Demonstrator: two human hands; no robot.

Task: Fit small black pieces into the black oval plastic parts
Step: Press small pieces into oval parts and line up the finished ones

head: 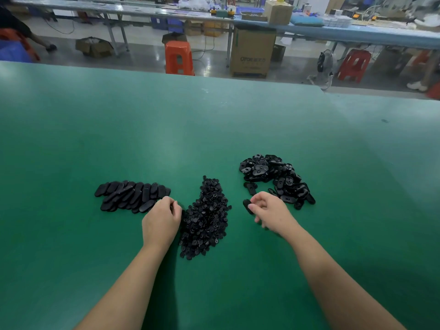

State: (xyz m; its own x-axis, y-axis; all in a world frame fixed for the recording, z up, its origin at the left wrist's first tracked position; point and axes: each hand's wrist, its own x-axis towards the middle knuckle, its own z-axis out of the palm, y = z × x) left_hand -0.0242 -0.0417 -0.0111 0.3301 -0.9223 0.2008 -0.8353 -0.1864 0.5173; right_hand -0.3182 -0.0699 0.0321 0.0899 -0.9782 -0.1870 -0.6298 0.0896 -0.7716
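- The right hand [270, 211] pinches one black oval part [247, 206] between thumb and curled fingers, holding it just above the green table [214, 129], near the table's near edge and a little right of its middle.
- The left hand [162, 221] is curled knuckles-up, its fingertips tucked under; whether they pinch a small piece I cannot tell from here.
- That hand sits between two heaps, touching the left side of the pile of small pieces [206, 219] and just beside the right end of the stack of ovals [132, 195].
- The small pieces lie in a long mound in the middle, between the two hands.
- The stack on the left is laid in overlapping rows, smooth side up.
- To the right, farther back, a loose heap of ovals [276, 178] lies jumbled, many showing their hollow side; one oval [251, 188] lies apart at its left edge.
- Beyond the table's far edge stand an orange stool [179, 57], a cardboard box [253, 52] and a long blue workbench [357, 33].
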